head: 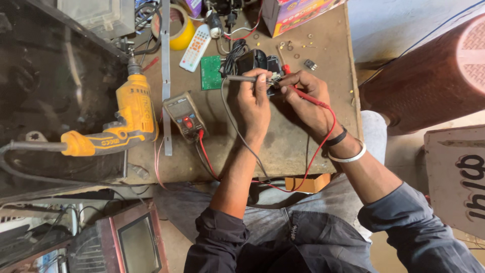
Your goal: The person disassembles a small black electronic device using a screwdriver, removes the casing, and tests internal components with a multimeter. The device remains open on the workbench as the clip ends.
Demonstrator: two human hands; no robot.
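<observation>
My left hand (pixel 254 98) grips a thin dark probe or soldering iron (pixel 241 78) whose grey cord trails toward me. My right hand (pixel 308 96) pinches a red test probe (pixel 308 97), its red lead looping back to a grey multimeter (pixel 184 115) on the bench. Both tips meet at a small black device (pixel 255 59) with exposed parts, just beyond my fingers. A bangle and a black band sit on my right wrist.
A yellow power drill (pixel 124 121) lies at the left. A green circuit board (pixel 210 72), a white remote (pixel 195 48), a yellow tape roll (pixel 182 33), a metal ruler (pixel 166 76) and a coloured box (pixel 295 12) sit on the brown bench (pixel 323 50). An old small monitor (pixel 136 242) stands below.
</observation>
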